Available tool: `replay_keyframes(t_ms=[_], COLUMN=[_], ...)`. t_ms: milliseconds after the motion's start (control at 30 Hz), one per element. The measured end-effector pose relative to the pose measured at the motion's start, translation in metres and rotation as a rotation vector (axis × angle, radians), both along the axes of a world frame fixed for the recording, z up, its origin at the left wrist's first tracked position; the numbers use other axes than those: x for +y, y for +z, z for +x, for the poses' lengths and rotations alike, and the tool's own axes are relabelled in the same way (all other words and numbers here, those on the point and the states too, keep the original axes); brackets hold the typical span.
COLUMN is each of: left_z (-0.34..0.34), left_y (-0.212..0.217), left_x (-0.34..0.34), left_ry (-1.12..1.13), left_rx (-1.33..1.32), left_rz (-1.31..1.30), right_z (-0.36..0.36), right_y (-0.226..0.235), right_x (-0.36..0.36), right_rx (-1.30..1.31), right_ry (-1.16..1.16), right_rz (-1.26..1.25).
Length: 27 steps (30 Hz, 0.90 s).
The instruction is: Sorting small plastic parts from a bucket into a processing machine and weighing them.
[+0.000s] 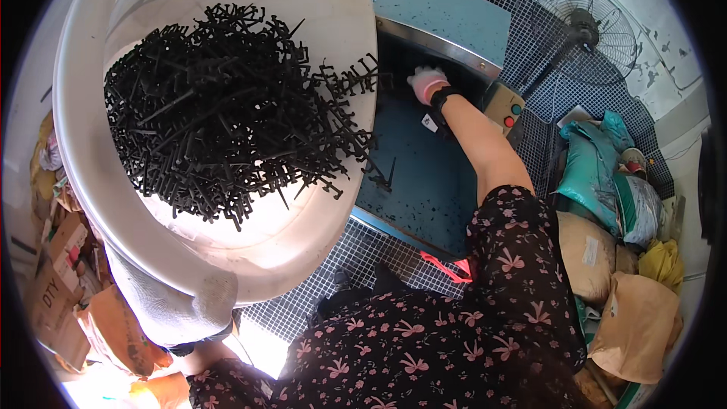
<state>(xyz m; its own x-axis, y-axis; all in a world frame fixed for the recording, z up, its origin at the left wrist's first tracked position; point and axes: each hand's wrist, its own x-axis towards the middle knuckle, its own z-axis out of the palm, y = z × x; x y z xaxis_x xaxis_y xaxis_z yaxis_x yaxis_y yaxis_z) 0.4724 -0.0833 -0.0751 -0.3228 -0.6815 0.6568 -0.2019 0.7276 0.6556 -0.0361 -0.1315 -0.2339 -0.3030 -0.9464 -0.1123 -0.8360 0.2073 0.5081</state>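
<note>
A big white plastic tub (83,129) tilts at the left, heaped with black plastic sprues (204,113). My left hand (170,307), in a light grey knit glove, grips the tub's rim from its near side. Some of the sprues hang over the tub's right edge above a blue-green machine's hopper (424,182). Deep in that hopper, by its dark mouth, is my right hand (429,85) in a white and pink glove. Its fingers look curled in, and whatever they hold is hidden. A loose sprue piece (385,174) and black crumbs lie on the hopper floor.
Red and green buttons sit on a control box (501,110) right of the hopper. A standing fan (583,26) is at the back right. Sacks (591,170) and brown bags (636,326) crowd the right side; cardboard boxes (60,288) line the left. Grid matting (303,288) covers the floor.
</note>
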Motion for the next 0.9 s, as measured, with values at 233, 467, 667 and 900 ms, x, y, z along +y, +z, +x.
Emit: replay_keyframes(t_ms=[233,467,667,900], left_z=[-0.005,0.002,0.002,0.002], left_y=[0.005,0.006,-0.003,0.002], left_x=[0.01,0.011,-0.002,0.002], left_ry=[0.088,0.035,-0.036,-0.04], left_rx=[0.031,0.038,-0.032,-0.073], left_rz=[0.072,0.149,0.068,0.122], right_z=[0.052,0.172,0.175,0.135], right_y=[0.079,0.129,0.1,0.063], right_x=[0.003,0.034,0.039,0.062], right_rx=[-0.579,-0.466,-0.542,-0.327], right_ry=[0.033,0.412,0.373,0.211], right_rz=[-0.181,-0.574,-0.302,-0.115])
